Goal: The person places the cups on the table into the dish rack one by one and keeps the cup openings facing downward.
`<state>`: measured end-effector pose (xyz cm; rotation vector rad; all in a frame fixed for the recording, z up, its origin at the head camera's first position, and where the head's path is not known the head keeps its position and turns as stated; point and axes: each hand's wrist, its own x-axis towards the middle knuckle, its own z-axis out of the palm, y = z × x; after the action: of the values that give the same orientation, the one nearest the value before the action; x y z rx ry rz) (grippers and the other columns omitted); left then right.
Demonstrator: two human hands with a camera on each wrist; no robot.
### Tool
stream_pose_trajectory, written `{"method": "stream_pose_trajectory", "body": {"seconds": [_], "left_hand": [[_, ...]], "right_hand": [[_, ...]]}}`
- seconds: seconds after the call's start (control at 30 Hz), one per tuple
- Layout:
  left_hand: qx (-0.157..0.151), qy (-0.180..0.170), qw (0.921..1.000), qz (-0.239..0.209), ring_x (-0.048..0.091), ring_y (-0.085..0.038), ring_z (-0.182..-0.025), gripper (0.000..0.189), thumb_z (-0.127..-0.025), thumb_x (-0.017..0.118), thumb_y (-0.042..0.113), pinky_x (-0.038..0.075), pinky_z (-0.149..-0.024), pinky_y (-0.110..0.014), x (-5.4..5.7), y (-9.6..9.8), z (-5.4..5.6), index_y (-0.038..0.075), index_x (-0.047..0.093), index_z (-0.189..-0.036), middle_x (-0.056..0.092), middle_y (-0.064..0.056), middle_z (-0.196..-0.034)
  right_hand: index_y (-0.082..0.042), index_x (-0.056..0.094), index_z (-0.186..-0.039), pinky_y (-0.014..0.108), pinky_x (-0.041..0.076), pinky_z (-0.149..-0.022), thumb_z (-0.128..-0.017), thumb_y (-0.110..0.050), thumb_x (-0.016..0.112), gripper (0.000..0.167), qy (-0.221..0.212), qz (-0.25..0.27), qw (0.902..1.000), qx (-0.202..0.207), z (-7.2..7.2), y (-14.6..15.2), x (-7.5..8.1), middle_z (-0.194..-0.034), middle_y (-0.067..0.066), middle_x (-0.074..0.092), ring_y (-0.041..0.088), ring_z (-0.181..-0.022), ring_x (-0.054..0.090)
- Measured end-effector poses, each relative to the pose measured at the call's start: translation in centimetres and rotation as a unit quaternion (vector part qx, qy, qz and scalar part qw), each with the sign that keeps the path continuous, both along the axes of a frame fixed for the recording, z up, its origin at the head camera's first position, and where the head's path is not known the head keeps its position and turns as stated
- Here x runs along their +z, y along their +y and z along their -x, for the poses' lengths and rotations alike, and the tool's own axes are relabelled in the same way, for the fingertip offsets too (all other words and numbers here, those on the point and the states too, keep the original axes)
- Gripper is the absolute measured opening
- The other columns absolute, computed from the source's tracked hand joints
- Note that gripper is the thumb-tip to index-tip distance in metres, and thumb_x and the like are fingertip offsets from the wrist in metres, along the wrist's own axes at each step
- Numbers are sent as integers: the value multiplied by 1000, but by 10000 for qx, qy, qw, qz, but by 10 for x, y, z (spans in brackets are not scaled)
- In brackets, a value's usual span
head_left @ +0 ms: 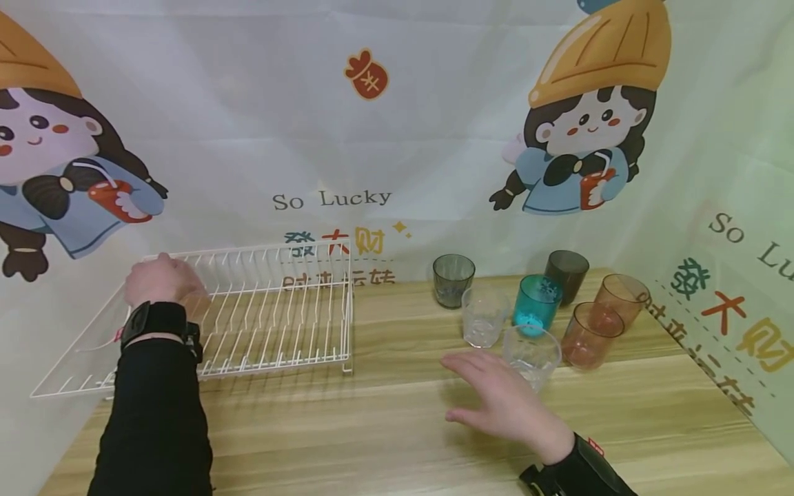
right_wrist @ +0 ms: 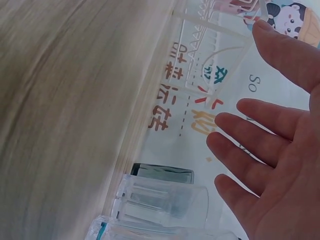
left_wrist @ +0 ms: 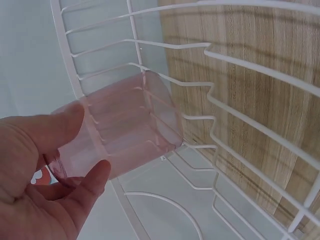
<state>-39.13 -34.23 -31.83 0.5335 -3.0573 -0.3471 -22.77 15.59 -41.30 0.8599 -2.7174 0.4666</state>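
Observation:
In the left wrist view, my left hand (left_wrist: 50,170) grips a pink see-through cup (left_wrist: 120,125) by one end, thumb on one side and fingers on the other. The cup lies tilted against the wires of a white dish rack (head_left: 267,358), at the rack's back left corner; in the head view the hand mostly hides it. My right hand (head_left: 499,399) hovers over the table with fingers spread and nothing in them. Right beside it stands a clear glass (head_left: 533,348), with another clear glass (head_left: 482,320) just behind.
Behind and right of the clear glasses stand a grey-green glass (head_left: 453,282), a teal glass (head_left: 537,306), a dark glass (head_left: 567,275) and two amber-pink glasses, one in front (head_left: 589,337). A printed cloth (head_left: 422,158) hangs behind the wooden table (head_left: 384,427).

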Motion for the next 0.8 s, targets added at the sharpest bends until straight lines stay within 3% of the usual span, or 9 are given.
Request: {"method": "stream_pose_trajectory", "body": {"seconds": [0.1, 0.27, 0.5, 0.63, 0.8], "left_hand": [[-100, -36, 9997, 210, 41, -53, -103, 67, -81, 62, 36, 48, -83, -58, -1, 0, 3, -11, 43, -125, 46, -38, -120], [-139, -18, 9997, 186, 39, -52, -103, 62, -82, 62, 34, 46, -86, -60, -1, -1, 4, -8, 47, -125, 48, -36, -120], [-432, 270, 9985, 208, 43, -53, -97, 49, -84, 60, 29, 40, -91, -64, -5, -4, 1, -9, 55, -115, 55, -34, -114], [-285, 71, 9994, 203, 36, -58, -103, 69, -85, 58, 32, 37, -90, -65, 0, 1, -2, -17, 36, -129, 42, -41, -118], [36, -351, 9993, -108, 28, -57, -108, 90, -85, 60, 37, 40, -88, -65, 12, 11, -7, -18, 14, -139, 30, -45, -120]], "right_hand": [[-10, 55, -131, 47, 42, -106, -71, -43, 79, 73, -6, -23, 10000, -11, 1, 0, -2, -131, 5, 60, 25, -123, 54], [-11, 55, -132, 47, 43, -105, -71, -44, 79, 73, -24, -28, 10000, 0, 2, 1, -4, -131, 4, 60, 25, -123, 54], [-12, 54, -132, 47, 42, -106, -72, -44, 78, 73, -6, -4, 10000, -4, 2, 1, -4, -132, 4, 59, 25, -123, 54], [-11, 54, -133, 47, 43, -106, -72, -45, 78, 73, 1, -11, 10000, -23, 2, 1, -2, -133, 5, 59, 25, -123, 54], [-11, 54, -133, 47, 43, -106, -72, -45, 78, 74, 32, -45, 10000, -68, 1, 2, 1, -134, 5, 58, 25, -123, 54]]}}
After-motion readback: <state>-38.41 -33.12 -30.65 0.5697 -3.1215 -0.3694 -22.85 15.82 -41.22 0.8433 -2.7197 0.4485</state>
